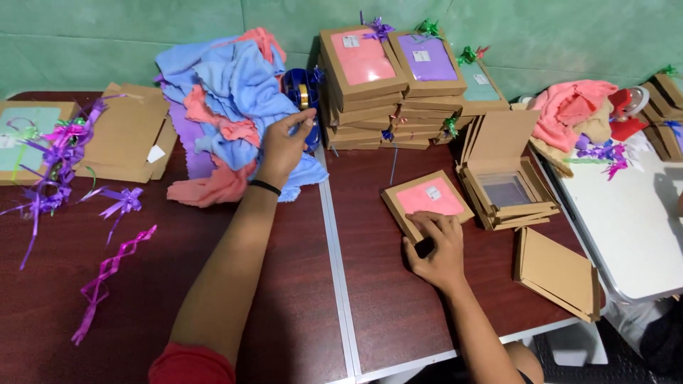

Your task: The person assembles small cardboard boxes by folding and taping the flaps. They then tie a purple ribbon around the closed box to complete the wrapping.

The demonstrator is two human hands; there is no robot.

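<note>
My left hand (284,146) reaches forward into a heap of blue, pink and purple cloths (228,99) at the back of the dark red table (284,284), its fingers pinching the blue cloth next to a blue tape dispenser (304,91). Nearer to me, my right hand (434,249) presses on the near edge of a flat brown box with a window showing a pink cloth (427,199), which lies on the table right of the centre seam.
Stacks of filled window boxes with ribbon bows (388,78) stand at the back. Empty open boxes (501,188) and flat lids (558,274) lie to the right. Purple ribbons (107,274) and more boxes (128,131) lie to the left. A white table (626,213) holds cloths.
</note>
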